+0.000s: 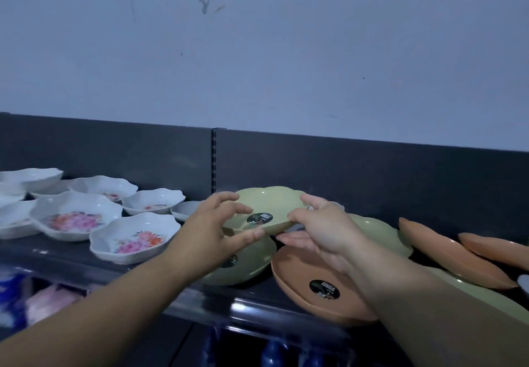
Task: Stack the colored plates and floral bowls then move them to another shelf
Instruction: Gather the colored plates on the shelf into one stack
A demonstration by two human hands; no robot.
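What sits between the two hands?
A green plate with a black sticker, held at its edges by the left hand and right hand, above a second green plate. Head view.

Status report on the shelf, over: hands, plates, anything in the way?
Hands: left hand and right hand grip top green plate by its edges. Raised over second green plate. Unstacked floral bowls at left; orange plate close below right hand.

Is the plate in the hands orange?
No, the left hand and right hand hold a green plate; an orange plate lies below it.
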